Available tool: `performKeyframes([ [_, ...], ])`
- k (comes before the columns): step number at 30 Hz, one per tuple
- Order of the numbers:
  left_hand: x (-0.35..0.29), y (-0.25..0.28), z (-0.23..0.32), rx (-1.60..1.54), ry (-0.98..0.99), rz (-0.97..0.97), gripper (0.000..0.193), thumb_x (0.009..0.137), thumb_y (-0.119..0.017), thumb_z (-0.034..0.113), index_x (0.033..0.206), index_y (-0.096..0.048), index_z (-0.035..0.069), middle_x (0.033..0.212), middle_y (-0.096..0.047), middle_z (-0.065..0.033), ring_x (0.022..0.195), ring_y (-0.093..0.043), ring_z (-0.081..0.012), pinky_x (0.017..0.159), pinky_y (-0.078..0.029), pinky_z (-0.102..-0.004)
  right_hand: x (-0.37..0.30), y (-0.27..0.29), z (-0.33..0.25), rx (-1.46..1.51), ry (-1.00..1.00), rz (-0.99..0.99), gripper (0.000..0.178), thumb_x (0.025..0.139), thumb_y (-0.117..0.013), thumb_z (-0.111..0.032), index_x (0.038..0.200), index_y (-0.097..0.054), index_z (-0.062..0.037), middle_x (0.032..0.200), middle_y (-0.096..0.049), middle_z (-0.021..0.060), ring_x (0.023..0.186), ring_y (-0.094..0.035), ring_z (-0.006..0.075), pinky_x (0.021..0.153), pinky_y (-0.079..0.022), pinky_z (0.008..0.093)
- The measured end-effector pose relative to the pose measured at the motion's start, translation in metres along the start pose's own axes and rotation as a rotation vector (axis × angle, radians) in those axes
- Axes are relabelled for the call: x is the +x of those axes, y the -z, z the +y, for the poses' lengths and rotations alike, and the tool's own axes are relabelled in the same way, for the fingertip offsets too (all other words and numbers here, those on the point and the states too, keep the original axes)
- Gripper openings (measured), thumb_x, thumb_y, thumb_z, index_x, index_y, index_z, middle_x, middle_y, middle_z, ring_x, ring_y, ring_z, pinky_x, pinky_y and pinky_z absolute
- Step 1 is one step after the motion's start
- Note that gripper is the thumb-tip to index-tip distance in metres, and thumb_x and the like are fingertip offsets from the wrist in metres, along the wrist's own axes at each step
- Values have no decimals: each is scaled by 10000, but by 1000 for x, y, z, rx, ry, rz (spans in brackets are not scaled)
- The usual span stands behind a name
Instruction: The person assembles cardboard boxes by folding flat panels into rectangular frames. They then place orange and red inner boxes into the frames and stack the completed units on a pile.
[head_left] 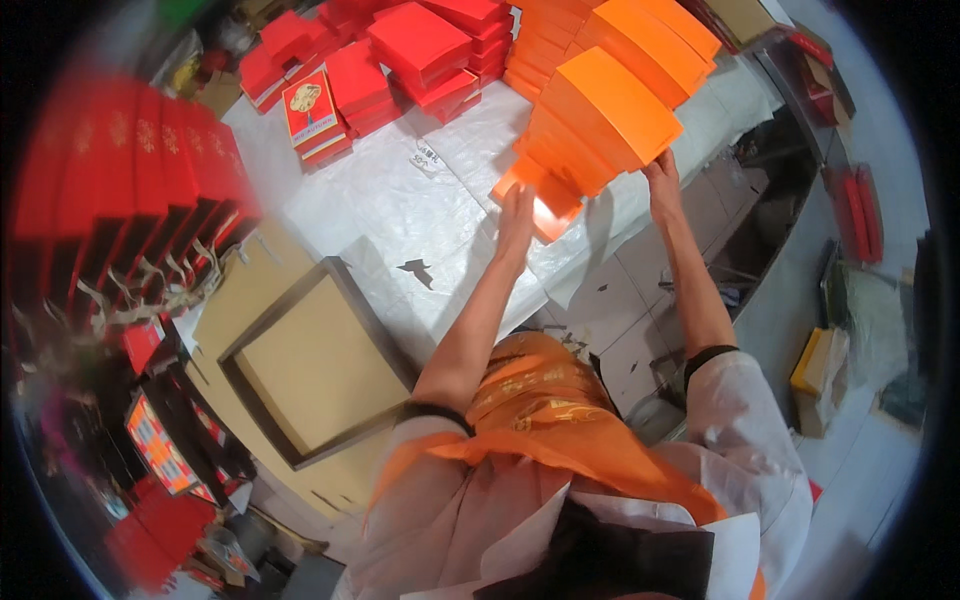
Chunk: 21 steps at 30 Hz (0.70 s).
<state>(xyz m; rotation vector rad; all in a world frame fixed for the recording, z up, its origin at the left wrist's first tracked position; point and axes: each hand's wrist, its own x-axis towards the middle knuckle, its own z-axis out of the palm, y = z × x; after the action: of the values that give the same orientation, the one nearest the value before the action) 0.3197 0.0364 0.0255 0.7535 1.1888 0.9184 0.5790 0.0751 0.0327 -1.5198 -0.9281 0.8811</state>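
Orange boxes point(600, 110) stacked aslant at table point(400, 200) edge. Left hand point(517, 220) flat against stack's lower end, right hand point(662, 180) grips its underside. Red boxes point(420, 45) behind.

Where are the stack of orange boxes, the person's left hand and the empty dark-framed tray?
stack of orange boxes point(610, 105), head view, top face of nearest box.
left hand point(517, 222), head view, back of hand.
dark-framed tray point(322, 365), head view, tan inner floor.

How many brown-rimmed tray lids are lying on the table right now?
1: the brown-rimmed tray lies on the table at the person's left, apart from both hands; others may be hidden beneath.
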Motion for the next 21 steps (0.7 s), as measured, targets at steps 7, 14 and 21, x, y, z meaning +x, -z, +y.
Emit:
performKeyframes([
  [7,54,-68,21,-344,142,-104,555,922,-263,484,1327,-264,105,1285,-368,-67,1184,-371,-197,947,-343,-363,-12,-16,6,-3,-75,43,414,852,-482,-66,1237,-346,0,1181,-485,100,1093,-454,202,938,-342,320],
  [14,62,-76,30,-443,240,-119,575,934,-200,482,1361,-196,96,1362,-306,-89,1218,-363,-238,972,-362,-381,-28,-15,19,8,-204,-113,445,846,-463,-70,1262,-305,-53,1017,-520,81,969,-498,167,872,-386,336],
  [21,108,-63,43,-419,84,76,566,911,-240,515,1272,-330,88,1211,-406,-83,1142,-392,-217,953,-334,-411,-17,-17,7,91,-326,-126,439,838,-470,-98,1253,-324,-101,1083,-490,47,891,-518,132,746,-429,298],
])
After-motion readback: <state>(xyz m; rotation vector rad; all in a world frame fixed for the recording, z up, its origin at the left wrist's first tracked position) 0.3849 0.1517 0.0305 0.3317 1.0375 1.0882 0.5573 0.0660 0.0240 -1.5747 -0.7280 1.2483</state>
